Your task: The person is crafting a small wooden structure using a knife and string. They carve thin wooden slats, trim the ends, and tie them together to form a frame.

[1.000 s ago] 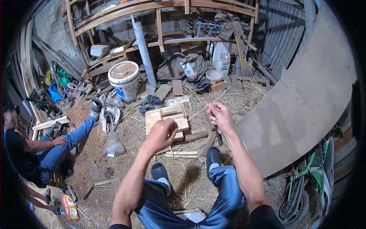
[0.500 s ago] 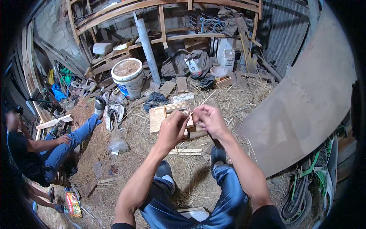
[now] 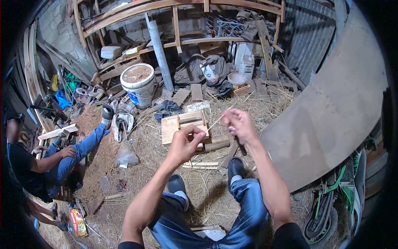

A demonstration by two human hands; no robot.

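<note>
My left hand [image 3: 185, 144] is raised in front of me with the fingers curled, pinching something too thin to make out. My right hand [image 3: 237, 123] is up beside it and pinches a thin pale sliver of bamboo [image 3: 218, 120] that points toward the left hand. Below both hands, on the straw-covered ground, lies a flat wooden block with slats [image 3: 185, 122] and a short bamboo piece [image 3: 216, 144]. My legs in blue jeans and dark shoes [image 3: 234, 166] stretch out under the hands.
A white bucket [image 3: 139, 84] stands at the back left near a grey pipe [image 3: 159, 54]. Another person in a black shirt and jeans [image 3: 49, 159] sits at the left. A large curved board [image 3: 331, 108] fills the right side; timber clutter lines the back.
My hands came together over the wooden block half a second ago and have now drawn apart, the right hand pulling the thin sliver to the right.
</note>
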